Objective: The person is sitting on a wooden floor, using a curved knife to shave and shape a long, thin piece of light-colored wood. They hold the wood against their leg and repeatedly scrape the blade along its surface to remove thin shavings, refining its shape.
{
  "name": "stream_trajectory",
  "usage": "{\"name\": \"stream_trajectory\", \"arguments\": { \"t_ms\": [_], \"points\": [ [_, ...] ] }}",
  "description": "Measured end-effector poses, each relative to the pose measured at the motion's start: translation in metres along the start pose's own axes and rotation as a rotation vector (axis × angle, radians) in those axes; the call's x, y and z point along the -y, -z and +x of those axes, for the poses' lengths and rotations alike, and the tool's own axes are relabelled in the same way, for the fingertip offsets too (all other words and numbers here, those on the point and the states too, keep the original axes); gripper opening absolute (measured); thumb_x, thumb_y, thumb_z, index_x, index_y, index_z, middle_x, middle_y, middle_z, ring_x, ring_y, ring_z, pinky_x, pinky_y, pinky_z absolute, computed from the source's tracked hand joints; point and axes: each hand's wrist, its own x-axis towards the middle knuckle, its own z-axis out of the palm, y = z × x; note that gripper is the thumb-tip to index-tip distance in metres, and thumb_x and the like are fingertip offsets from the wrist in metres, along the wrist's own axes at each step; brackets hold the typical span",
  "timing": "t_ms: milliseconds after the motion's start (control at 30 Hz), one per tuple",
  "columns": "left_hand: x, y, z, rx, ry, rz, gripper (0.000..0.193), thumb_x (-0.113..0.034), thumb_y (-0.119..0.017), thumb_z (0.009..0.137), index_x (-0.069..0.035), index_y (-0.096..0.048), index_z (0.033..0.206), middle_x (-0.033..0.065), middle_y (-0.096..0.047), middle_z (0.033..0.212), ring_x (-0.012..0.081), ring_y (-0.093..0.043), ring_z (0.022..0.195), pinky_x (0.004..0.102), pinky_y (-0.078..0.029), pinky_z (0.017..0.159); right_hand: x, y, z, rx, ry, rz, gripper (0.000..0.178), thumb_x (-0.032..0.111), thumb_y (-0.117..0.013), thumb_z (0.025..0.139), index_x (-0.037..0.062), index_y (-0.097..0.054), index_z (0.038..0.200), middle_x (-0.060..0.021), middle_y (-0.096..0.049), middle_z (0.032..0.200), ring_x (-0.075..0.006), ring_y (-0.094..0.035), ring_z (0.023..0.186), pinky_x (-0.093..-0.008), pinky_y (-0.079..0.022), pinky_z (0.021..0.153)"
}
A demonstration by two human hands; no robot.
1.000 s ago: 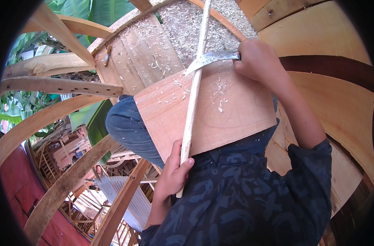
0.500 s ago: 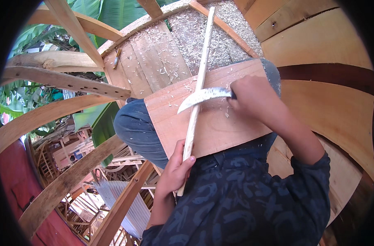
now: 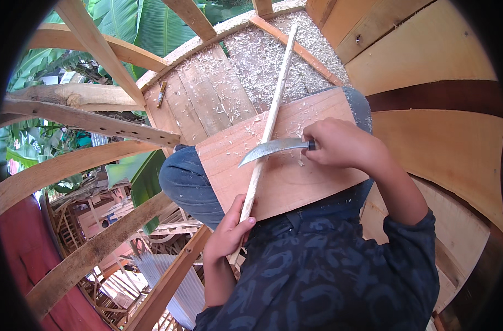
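A long pale wooden stick (image 3: pixel 275 105) runs from my lap up over a flat board (image 3: pixel 295 187) that lies across my thighs. My left hand (image 3: pixel 230 230) is wrapped round the stick near its lower end, thumb on top. In my right hand (image 3: pixel 340 144) is the dark handle of a curved knife (image 3: pixel 273 148), gripped in a fist. The blade lies across the stick around its middle, its tip pointing left past the stick. Small wood shavings are scattered on the board.
Beyond my knees, shavings (image 3: pixel 262 55) cover the plank floor (image 3: pixel 199 96), where a narrow wooden strip (image 3: pixel 304 52) lies. A small yellow-brown stick-like object (image 3: pixel 161 94) sits near the left edge. Curved timber ribs (image 3: pixel 97 248) stand at left, with open gaps between them; plank walls (image 3: pixel 428 138) rise at right.
My right hand and the knife have shifted slightly down in view. The stick's far end is a little lower and further right. The whole view has moved slightly too.
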Motion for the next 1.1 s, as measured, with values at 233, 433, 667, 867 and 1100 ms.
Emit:
{"name": "stream_trajectory", "arguments": {
  "t_ms": [233, 433, 667, 867, 1100],
  "points": [
    [0.000, 0.015, -0.003, -0.006, 0.031, 0.020, 0.058, -0.033, -0.059, 0.087, -0.001, -0.039, 0.130, 0.0011, -0.048, 0.074, 0.0058, -0.040, 0.048, 0.0197, -0.032, 0.041, -0.008, -0.012, -0.013, -0.072, 0.019, 0.192, 0.025, 0.024, -0.064, 0.083, -0.0009, -0.062, 0.090, -0.0192, -0.063, 0.075, -0.0361, -0.064, 0.075, -0.0424, -0.050, 0.070],
    [-0.004, 0.028, -0.003, 0.020, 0.039, 0.051, 0.058, -0.019, -0.064, 0.084, -0.004, -0.040, 0.135, -0.0028, -0.046, 0.080, 0.0048, -0.042, 0.056, 0.0200, -0.035, 0.047, -0.025, -0.004, -0.011, -0.274, -0.282, 0.547, 0.023, 0.021, -0.064, 0.088, -0.0003, -0.059, 0.096, -0.0049, -0.048, 0.057, -0.0135, -0.054, 0.046, -0.0285, -0.044, 0.044],
    [-0.011, 0.034, -0.002, 0.008, 0.150, -0.004, 0.063, -0.021, -0.070, 0.072, -0.003, -0.046, 0.128, 0.0008, -0.050, 0.071, 0.0061, -0.043, 0.046, 0.0204, -0.034, 0.040, -0.022, -0.013, -0.018, 0.098, -0.176, 0.855, 0.024, 0.020, -0.063, 0.090, -0.0020, -0.059, 0.097, -0.0031, -0.051, 0.052, -0.0111, -0.052, 0.040, -0.0270, -0.040, 0.036],
    [-0.014, 0.047, 0.000, 0.130, 0.145, 0.111, 0.071, -0.003, -0.063, 0.069, -0.002, -0.043, 0.137, -0.0010, -0.052, 0.101, 0.0072, -0.047, 0.086, 0.0224, -0.043, 0.075, -0.016, -0.027, -0.032, 0.444, -0.030, 1.039, 0.014, 0.012, -0.061, 0.093, 0.0005, -0.057, 0.100, 0.0010, -0.053, 0.057, -0.0057, -0.049, 0.043, -0.0222, -0.040, 0.038],
    [-0.027, 0.061, -0.005, 0.033, 0.083, 0.335, 0.070, -0.007, -0.065, 0.063, -0.001, -0.051, 0.132, 0.0062, -0.061, 0.110, 0.0114, -0.053, 0.097, 0.0265, -0.044, 0.087, -0.011, -0.031, -0.037, 0.137, -0.201, 1.332, 0.024, 0.011, -0.058, 0.094, 0.0001, -0.051, 0.114, 0.0027, -0.048, 0.058, -0.0047, -0.049, 0.046, -0.0208, -0.042, 0.041]
  ]
}}
